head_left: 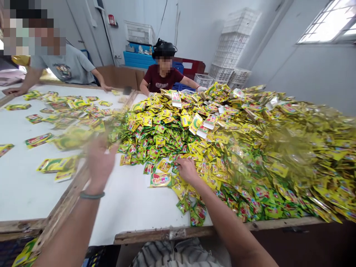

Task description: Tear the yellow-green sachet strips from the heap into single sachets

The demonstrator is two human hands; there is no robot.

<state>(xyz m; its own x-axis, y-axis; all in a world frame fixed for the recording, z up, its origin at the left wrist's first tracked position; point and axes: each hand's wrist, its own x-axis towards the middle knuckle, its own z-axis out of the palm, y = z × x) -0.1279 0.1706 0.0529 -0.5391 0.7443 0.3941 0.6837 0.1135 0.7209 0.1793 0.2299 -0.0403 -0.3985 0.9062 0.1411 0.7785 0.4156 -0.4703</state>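
Note:
A big heap of yellow and green snack packets (239,148) covers the right white table (130,207). My right hand (187,170) rests at the heap's near edge, fingers curled onto packets beside a yellow packet with red lettering (160,179). My left hand (99,161), with a dark band on the wrist, is raised over the gap between the tables and smeared by motion. A blurred yellow-green packet (72,139) is in the air just beyond its fingers. Whether the hand touches it is unclear.
The left table (19,185) holds scattered packets (69,111). Two other people are at the far side: one in a grey shirt (66,68) leaning on the left table, one in a maroon shirt (162,79) behind the heap. White crates (233,48) are stacked against the back wall.

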